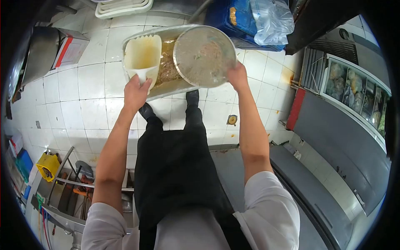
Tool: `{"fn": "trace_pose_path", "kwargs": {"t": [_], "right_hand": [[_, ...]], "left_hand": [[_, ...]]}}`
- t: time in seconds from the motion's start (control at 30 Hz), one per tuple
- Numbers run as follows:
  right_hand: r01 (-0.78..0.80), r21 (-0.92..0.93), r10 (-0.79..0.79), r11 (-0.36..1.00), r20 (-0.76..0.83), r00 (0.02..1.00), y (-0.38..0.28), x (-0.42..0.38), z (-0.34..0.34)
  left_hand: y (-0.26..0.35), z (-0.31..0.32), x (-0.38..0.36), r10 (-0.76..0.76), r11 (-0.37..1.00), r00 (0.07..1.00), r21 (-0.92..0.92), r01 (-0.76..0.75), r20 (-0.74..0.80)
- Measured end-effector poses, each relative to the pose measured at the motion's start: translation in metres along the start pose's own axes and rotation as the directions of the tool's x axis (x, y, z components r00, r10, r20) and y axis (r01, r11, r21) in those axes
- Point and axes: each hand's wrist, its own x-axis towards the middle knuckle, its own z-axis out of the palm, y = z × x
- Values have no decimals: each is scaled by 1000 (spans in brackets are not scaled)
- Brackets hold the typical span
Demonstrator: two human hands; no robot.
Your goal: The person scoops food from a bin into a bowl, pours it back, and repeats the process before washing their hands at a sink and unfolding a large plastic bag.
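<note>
My left hand [137, 92] is closed round the handle of a white plastic scoop [143, 50] with a toothed front edge. The scoop overlaps the left end of a pale rectangular tub [174, 91] in this view. Brown, wet-looking contents [168, 64] show between the scoop and a round sieve [204, 56]. Fingers of my right hand [237, 77] grip the lower right side of the sieve's rim, a little blurred. The sieve covers the right part of the tub, with some residue on its mesh.
A blue bin [225, 18] with a clear plastic bag [273, 21] stands beyond the tub. White trays [123, 8] lie at the top, and a carton [71, 51] is at left. A glass-topped fridge [354, 91] stands at right. A yellow container [48, 166] sits lower left.
</note>
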Motion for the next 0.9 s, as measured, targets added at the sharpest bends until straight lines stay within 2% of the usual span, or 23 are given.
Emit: {"fn": "trace_pose_path", "kwargs": {"t": [0.03, 0.1, 0.17, 0.27, 0.33, 0.4, 0.47, 0.57, 0.67, 0.9], "right_hand": [[-149, 336, 137, 930, 59, 989, 30, -2, -9], [-365, 555, 337, 748, 157, 929, 37, -23, -40], [-440, 681, 413, 586, 217, 885, 75, -27, -61], [-421, 826, 441, 374, 241, 864, 129, -31, -78], [-414, 876, 469, 247, 266, 842, 177, -27, -79], [-440, 873, 550, 212, 266, 792, 231, -15, -64], [-459, 876, 644, 151, 265, 717, 261, -1, -49], [-515, 850, 631, 114, 338, 698, 304, 30, -7], [-543, 828, 627, 141, 349, 696, 303, 65, 28], [-612, 755, 509, 236, 440, 740, 296, 123, 74]], "left_hand": [[6, 0, -2, -29, 1000, 1000, -10, 29, -1], [7, 7, -1, -44, 999, 998, 3, 44, -33], [5, 17, 1, -65, 998, 996, -17, 64, -64], [13, 24, 3, -139, 987, 988, 72, 144, -72], [17, 31, 3, -176, 981, 979, 58, 183, -102], [8, 43, 6, -208, 970, 971, 102, 221, -119], [3, 56, 7, -169, 979, 970, 84, 186, -172], [-6, 75, 9, -178, 979, 962, 59, 194, -208], [-7, 87, 12, -206, 973, 952, 54, 223, -225], [-6, 101, 18, -219, 973, 947, 20, 230, -236]]}}
